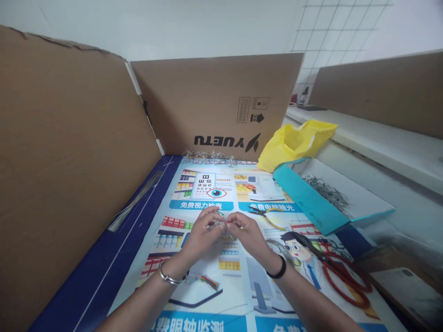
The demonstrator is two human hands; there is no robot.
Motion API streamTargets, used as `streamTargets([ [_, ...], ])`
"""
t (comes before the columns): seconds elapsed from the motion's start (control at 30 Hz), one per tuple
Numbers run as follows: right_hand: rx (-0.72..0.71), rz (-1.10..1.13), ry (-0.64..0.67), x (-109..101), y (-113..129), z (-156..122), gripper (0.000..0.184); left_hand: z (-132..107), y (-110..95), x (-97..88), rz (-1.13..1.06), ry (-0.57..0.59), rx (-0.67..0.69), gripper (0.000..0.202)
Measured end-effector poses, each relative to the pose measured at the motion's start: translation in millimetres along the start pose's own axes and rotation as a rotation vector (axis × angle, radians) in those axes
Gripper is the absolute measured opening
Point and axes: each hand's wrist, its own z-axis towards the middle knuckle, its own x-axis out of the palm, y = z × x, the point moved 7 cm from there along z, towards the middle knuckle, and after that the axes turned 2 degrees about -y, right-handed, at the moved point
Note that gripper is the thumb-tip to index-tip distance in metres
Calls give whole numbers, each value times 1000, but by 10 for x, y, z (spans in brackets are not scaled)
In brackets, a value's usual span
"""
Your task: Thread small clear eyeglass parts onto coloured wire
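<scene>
Over the middle of the printed mat [238,258], my left hand [206,230] and my right hand [248,233] meet at the fingertips. Both pinch a small, thin, silvery wire-like piece [226,224], mostly hidden by the fingers. Just beyond my right hand lie pliers with yellow handles [275,220]. A loop of thin wire [282,249] rests beside my right wrist. Below my left wrist is a short bundle of coloured strands [209,282].
Red-handled scissors [346,276] lie at the right. Behind them, a teal box [311,210] holds tangled silvery pieces [325,193], near a yellow bag [294,143]. More wire pieces [209,157] line the back. Cardboard panels [207,101] stand behind and left; thin strips [134,203] lie left.
</scene>
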Motion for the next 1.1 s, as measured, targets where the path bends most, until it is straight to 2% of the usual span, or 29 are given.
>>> streamTargets([
  [0.17, 1, 72, 6, 22, 14, 1, 7, -124, -232, -103, 358, -234, 294, 18],
  [0.23, -4, 68, 3, 23, 49, -5, 8, -177, -315, -63, 426, -229, 382, 14],
  [0.27, -9, 60, -1, 21, 68, -9, 9, -187, -331, -25, 423, -186, 397, 14],
  [0.37, -34, 39, -34, -4, 110, -22, 8, -161, -284, 38, 328, -89, 311, 15],
  [0.5, -75, 47, -52, -18, 112, -34, 9, -75, -151, 8, 191, -77, 122, 16],
  [0.6, -113, 23, -51, -25, 118, -32, 8, -26, -134, 33, 121, 7, 100, 16],
  [0.7, -140, -10, -32, -26, 151, -22, 8, -3, -121, 35, 61, 39, 66, 15],
  [0.97, -162, -40, 34, -7, 297, 10, 7, -19, -127, 10, -98, -40, -27, 12],
  [1.1, -176, -121, 78, -19, 332, 11, 10, -24, -53, 16, -174, -44, -120, 8],
])
